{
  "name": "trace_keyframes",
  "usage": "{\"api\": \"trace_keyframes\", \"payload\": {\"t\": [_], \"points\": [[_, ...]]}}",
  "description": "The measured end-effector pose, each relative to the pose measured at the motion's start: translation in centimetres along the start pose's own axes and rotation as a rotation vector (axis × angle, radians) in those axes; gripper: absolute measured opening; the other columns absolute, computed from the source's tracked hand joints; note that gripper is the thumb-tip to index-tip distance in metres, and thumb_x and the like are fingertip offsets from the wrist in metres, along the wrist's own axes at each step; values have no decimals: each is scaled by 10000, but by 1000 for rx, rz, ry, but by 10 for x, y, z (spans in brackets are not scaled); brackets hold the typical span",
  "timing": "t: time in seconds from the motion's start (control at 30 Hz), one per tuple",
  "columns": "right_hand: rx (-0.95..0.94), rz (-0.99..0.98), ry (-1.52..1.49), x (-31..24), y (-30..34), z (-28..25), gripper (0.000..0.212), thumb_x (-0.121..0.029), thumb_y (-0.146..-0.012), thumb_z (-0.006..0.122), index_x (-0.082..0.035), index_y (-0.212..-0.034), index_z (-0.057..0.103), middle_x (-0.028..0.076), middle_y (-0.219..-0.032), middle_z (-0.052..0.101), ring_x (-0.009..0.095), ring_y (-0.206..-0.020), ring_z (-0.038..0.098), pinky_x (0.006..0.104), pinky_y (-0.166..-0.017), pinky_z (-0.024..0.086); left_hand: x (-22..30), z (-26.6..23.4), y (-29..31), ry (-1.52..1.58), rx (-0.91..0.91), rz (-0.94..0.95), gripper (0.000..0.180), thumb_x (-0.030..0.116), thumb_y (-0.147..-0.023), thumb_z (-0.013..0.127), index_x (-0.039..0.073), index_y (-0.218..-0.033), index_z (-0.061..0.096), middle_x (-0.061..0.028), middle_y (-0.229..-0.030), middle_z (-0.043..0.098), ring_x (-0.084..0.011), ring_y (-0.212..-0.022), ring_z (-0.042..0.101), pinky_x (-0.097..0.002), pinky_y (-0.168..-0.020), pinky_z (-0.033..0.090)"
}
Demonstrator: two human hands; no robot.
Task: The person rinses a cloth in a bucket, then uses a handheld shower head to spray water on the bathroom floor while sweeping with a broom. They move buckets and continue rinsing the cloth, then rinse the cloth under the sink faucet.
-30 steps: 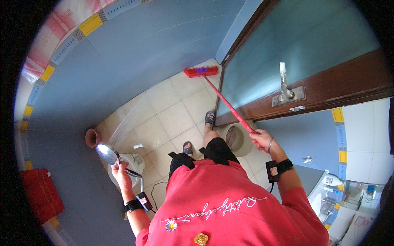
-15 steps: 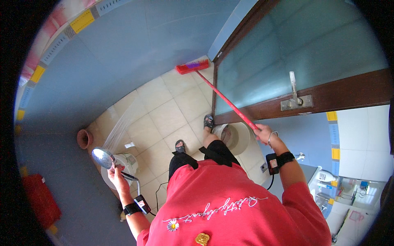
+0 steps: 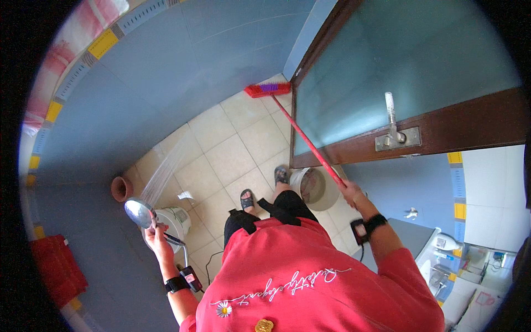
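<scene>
The left hand [image 3: 157,237] is wrapped around the grip of a silver shower head [image 3: 138,212], tilted so that, apparently, the water spray [image 3: 161,174] lands on the tiles ahead. The right hand [image 3: 352,195] grips the upper end of the red broom handle [image 3: 304,136], presumably to gain reach. The broom head [image 3: 267,89] is at the far floor corner, near the blue wall [image 3: 166,83] and the glass-panelled door [image 3: 387,61]; contact with either cannot be confirmed. The broadest span of tiled floor [image 3: 232,157] lies between the sandals [image 3: 246,197] and the wall. The door edge bounds it on the right; a terracotta pot [image 3: 119,189] and a white bucket [image 3: 180,218] narrow the left.
</scene>
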State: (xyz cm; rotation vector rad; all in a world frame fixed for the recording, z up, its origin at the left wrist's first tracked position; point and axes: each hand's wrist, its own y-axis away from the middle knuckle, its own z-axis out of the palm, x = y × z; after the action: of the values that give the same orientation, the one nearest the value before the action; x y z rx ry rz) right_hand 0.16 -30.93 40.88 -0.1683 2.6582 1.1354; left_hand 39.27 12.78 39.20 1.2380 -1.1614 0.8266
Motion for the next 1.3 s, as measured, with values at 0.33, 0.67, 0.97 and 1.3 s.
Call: {"api": "trace_keyframes", "payload": {"t": [0.33,0.67,0.97,1.3], "points": [[-274,4,-243,13,4,-38,325,-316,-868,484,-146,-1146,470,1,-505,403,106,-347,400,272,-297,329,-5,43,50,-28,45,128,78,69,-771,551,49,-843,528,-11,-716,543,-105,-657,518,-250,-653,399],[-586,107,-792,57,26,-85,246,-320,-897,482,-199,-1111,470,-47,-524,373,49,-342,306,226,-308,247,-20,58,90,8,87,184,115,40,-769,556,20,-881,540,-10,-723,547,-111,-645,520,-262,-657,420],[-1029,126,-1740,137,88,-59,348,-296,-939,379,-140,-1250,400,-53,-581,398,21,-369,312,186,-337,251,-34,56,122,-25,97,148,158,21,-743,534,-2,-900,539,-70,-970,600,-83,-666,485,-244,-689,406],[-317,184,-744,107,107,8,425,-405,-896,421,-157,-1240,389,45,-646,491,136,-390,432,315,-307,390,-8,55,90,-22,-37,159,232,58,-780,542,-5,-1004,539,6,-705,518,-94,-642,484,-240,-659,404]]}}
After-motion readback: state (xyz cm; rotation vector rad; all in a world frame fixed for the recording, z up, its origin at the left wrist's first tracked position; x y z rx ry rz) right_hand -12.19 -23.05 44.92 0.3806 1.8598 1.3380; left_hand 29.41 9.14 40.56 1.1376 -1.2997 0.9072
